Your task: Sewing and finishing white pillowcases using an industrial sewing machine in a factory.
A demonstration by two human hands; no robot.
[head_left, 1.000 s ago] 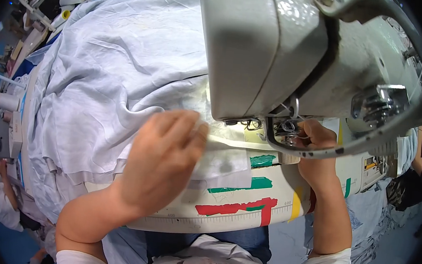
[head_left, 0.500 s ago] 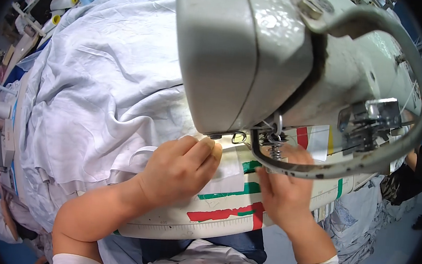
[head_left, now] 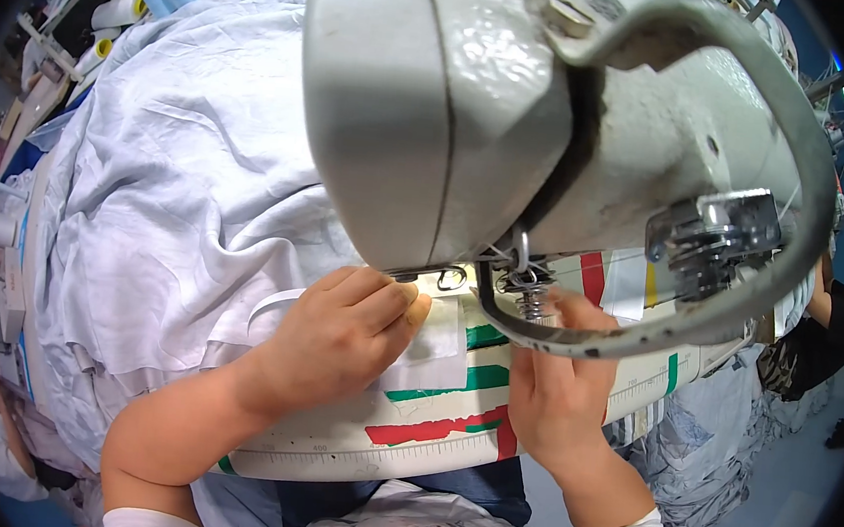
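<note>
left hand (head_left: 341, 332) lay fingers together, flat on the small white fabric piece (head_left: 429, 350) at 6 o'clock under the sewing machine head (head_left: 515, 121). right hand (head_left: 556, 396) at 5 o'clock: finger state not discernible. step judged: positioning for stitching; steady feeding required.

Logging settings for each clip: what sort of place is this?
Most likely a garment sewing workshop. An industrial sewing machine fills the view, a heap of white fabric covers the table, and thread cones stand at the far left.

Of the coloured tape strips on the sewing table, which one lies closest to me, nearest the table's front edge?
The red strip, running between the left hand and right hand. The green strips lie farther back, toward the needle.
</note>
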